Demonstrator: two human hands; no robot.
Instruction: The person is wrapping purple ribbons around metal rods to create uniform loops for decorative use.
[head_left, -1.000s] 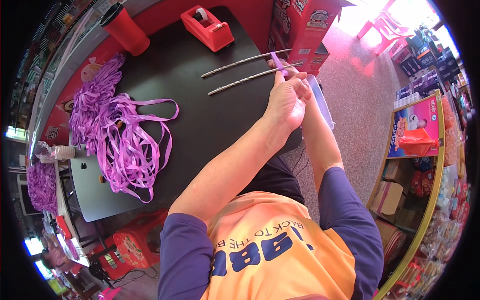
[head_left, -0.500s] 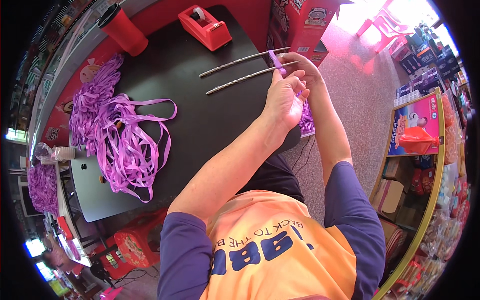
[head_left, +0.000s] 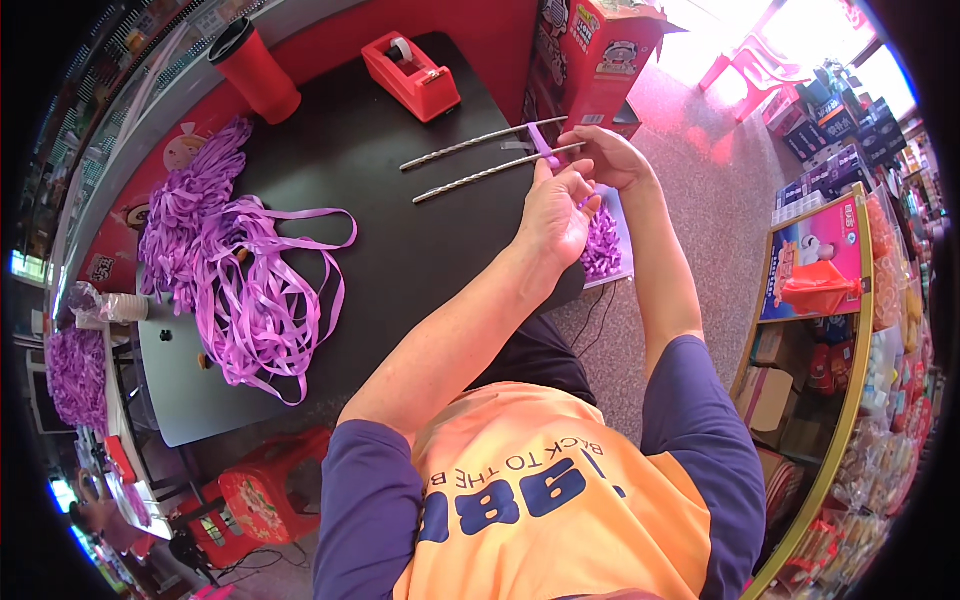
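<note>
Two thin twisted metal rods (head_left: 470,182) lie side by side, a gap between them, over the dark table (head_left: 380,270). A narrow purple ribbon (head_left: 541,142) crosses both near their right ends. My left hand (head_left: 556,215) has its thumb against the ribbon at the lower rod, its other fingers curled in. My right hand (head_left: 612,158) curves around the rods' right ends, fingers bent; what it grips there is partly hidden. A purple ribbon heap (head_left: 265,290) with loose loops lies on the table's left. More purple ribbon (head_left: 600,245) rests below my right hand.
A red tape dispenser (head_left: 412,80) and a red tumbler (head_left: 258,75) stand at the table's far side. Beyond the right corner is a red carton (head_left: 600,70). A shelf rack (head_left: 855,370) of goods runs along the right; red stools (head_left: 265,500) sit lower left.
The view has shifted slightly, so the table and rods appear a little lower. Both hands remain at the ribbon and rod ends, with slight finger movement.
</note>
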